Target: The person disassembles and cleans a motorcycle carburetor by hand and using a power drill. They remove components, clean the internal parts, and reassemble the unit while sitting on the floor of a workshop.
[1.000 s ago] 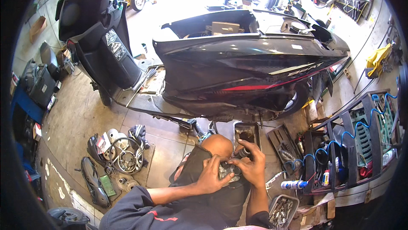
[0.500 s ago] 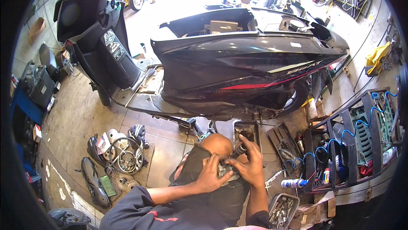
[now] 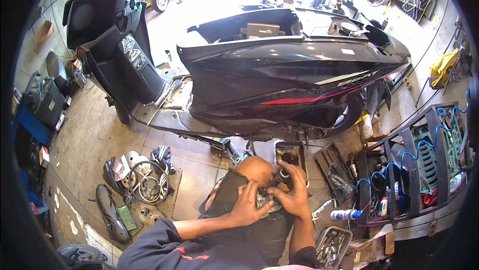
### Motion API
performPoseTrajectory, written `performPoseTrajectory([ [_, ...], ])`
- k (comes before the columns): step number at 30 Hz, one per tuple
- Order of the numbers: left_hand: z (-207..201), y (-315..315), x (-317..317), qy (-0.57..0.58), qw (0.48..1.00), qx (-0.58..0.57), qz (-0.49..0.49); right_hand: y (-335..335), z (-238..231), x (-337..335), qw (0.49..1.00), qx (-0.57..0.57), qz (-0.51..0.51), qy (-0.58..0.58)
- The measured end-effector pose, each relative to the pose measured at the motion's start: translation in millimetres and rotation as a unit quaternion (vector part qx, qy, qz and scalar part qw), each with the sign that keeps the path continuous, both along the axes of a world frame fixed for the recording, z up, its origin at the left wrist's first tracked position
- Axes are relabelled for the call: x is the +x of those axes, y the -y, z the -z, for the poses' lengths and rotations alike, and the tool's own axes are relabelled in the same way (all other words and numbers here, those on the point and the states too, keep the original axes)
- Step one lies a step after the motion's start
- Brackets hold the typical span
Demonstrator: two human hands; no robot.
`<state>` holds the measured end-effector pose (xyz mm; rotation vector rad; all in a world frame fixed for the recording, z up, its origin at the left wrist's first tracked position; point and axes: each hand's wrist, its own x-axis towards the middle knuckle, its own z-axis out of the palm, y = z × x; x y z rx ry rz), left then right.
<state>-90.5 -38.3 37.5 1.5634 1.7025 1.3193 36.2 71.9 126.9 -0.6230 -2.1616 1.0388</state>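
My left hand (image 3: 247,206) is closed on a small grey metal part (image 3: 262,199), held low over my lap beside my bare knee (image 3: 254,168). The fingers hide much of it, so its exact kind does not show. On the right of the part, my right hand (image 3: 295,199) curls its fingers around a dark cylindrical piece with a lighter end (image 3: 282,175). Its thumb reaches across to the metal part. Whether the cylinder is joined to the part, I cannot tell. A black scooter (image 3: 239,90) with a red stripe stands just beyond my knees.
Removed parts, including a ring-shaped cable coil (image 3: 148,182), lie on the floor at left. A rectangular pan (image 3: 305,170) sits under the scooter; a tray of tools (image 3: 333,247) is near my right arm. At right stand a black rack (image 3: 410,140) and a spray can (image 3: 345,215).
The fingers of my right hand have shifted slightly around the dark cylindrical piece, the index finger coming lower. My left hand stays nearly still on the metal part.
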Motion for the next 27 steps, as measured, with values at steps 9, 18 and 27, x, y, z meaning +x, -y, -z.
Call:
performPoseTrajectory([
  [9,2,-2,1,-0.008,1.0,0.007,0.005,1,18,6,0.988,-0.136,0.028,-0.063],
  [18,-5,-1,0,-0.004,1.0,0.014,0.001,3,7,2,0.964,-0.224,-0.023,-0.144],
  [27,-2,-1,-1,-0.002,1.0,-0.003,0.011,3,-4,0,0.999,0.017,0.027,0.013],
])
